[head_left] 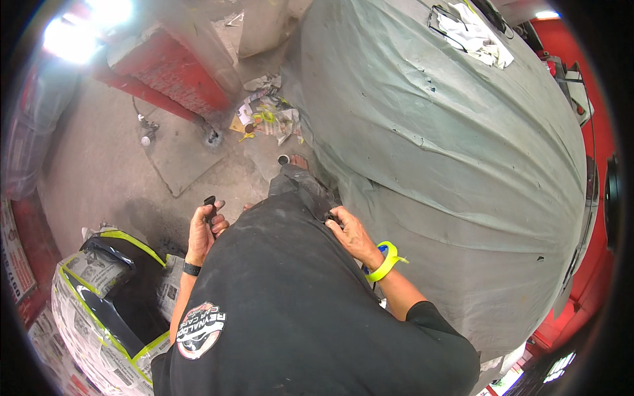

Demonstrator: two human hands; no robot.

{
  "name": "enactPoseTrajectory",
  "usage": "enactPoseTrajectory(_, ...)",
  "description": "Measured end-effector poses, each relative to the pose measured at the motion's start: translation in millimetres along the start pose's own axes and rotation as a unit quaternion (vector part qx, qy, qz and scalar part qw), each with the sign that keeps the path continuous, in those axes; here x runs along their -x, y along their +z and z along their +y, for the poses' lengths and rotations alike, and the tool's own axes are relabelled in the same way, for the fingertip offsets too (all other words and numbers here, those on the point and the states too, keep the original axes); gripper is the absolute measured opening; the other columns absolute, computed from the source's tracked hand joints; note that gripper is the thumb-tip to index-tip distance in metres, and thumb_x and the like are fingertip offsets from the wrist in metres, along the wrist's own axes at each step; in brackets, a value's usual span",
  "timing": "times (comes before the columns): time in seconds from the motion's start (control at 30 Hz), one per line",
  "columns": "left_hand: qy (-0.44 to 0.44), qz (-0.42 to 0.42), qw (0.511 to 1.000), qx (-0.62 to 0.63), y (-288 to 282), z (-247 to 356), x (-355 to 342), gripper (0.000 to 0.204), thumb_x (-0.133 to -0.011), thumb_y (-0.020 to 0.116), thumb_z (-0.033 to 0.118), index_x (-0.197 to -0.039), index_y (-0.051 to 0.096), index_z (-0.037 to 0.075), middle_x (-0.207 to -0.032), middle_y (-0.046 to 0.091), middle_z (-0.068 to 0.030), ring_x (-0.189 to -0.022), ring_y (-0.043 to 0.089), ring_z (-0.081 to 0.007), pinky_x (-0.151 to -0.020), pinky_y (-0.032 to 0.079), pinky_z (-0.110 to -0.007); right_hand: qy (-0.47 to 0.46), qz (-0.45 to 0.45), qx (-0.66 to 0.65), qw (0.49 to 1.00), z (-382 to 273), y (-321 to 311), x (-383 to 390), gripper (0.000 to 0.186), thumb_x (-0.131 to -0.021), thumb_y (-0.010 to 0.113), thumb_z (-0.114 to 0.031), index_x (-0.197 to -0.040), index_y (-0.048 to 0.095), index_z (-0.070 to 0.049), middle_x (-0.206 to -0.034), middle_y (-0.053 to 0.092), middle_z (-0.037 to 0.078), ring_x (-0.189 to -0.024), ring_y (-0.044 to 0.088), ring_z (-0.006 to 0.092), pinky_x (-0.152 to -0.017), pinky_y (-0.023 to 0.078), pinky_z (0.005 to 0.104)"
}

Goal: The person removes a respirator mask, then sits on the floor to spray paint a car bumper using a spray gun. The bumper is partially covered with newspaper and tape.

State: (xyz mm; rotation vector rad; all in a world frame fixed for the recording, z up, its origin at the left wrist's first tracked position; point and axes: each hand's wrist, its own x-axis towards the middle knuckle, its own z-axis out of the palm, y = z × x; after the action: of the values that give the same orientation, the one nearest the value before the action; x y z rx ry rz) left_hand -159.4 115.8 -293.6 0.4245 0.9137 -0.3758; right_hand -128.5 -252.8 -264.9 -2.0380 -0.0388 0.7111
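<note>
My left hand point(206, 228) is closed around a small black object point(211, 201), whose flat end sticks up past the fingers; its kind I cannot make out. On the other side of my body, my right hand point(351, 232) pinches a small dark piece point(331, 216) between thumb and fingers, mostly hidden. A roll of yellow-green masking tape point(386, 263) hangs around my right wrist, with something blue inside it. My left wrist wears a black band point(191, 269). My black shirt point(290, 297) hides much of the area below.
A grey-green sheet point(449, 145) drapes a large bulky shape at my right, with white cloth point(475, 36) on top. Left of me stands a panel point(125, 290) masked with newspaper and yellow-green tape. Paper scraps point(274, 119) lie ahead near a red post point(175, 72).
</note>
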Motion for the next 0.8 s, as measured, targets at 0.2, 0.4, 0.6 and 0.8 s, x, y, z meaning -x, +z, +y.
enactPoseTrajectory(0.2,0.007,-0.002,1.0,-0.017,-9,0,-5,0.035,-0.098,0.054,0.03,-0.121,0.053,0.003,-0.075,0.037,0.0025,-0.062,0.037,-0.0071,-0.051,0.03,-0.021,0.03,0.039,-0.135,0.99,-1,-5,-1,0.031,-0.092,0.061,-0.01,-0.12,0.055,0.002,-0.099,0.065,0.008,-0.091,0.061,0.0188,-0.082,0.048,0.0326)
enactPoseTrajectory(0.4,0.022,0.018,0.999,-0.019,-4,-1,-3,0.039,-0.103,0.052,0.035,-0.125,0.05,0.002,-0.077,0.038,0.0024,-0.062,0.036,-0.007,-0.05,0.03,-0.021,0.123,0.033,-0.455,0.881,19,-7,8,0.028,-0.093,0.062,-0.006,-0.121,0.058,-0.001,-0.101,0.066,0.003,-0.093,0.062,0.0079,-0.084,0.049,0.0247)
enactPoseTrajectory(0.6,0.021,0.018,0.997,-0.07,9,4,1,0.038,-0.103,0.052,0.035,-0.124,0.051,0.003,-0.075,0.037,0.0033,-0.061,0.035,-0.0062,-0.05,0.03,-0.02,0.137,-0.073,-0.215,0.964,-12,-28,-7,0.028,-0.091,0.069,-0.011,-0.116,0.064,0.0,-0.095,0.066,0.001,-0.08,0.059,0.0061,-0.075,0.048,0.0218)
enactPoseTrajectory(0.8,0.014,0.005,0.996,-0.087,7,5,-5,0.037,-0.103,0.053,0.035,-0.122,0.054,0.003,-0.074,0.037,0.0035,-0.061,0.035,-0.0058,-0.051,0.03,-0.02,0.166,-0.121,-0.351,0.914,-2,-30,-11,0.031,-0.091,0.069,-0.013,-0.117,0.063,0.001,-0.088,0.067,0.002,-0.073,0.059,0.0063,-0.066,0.048,0.0225)
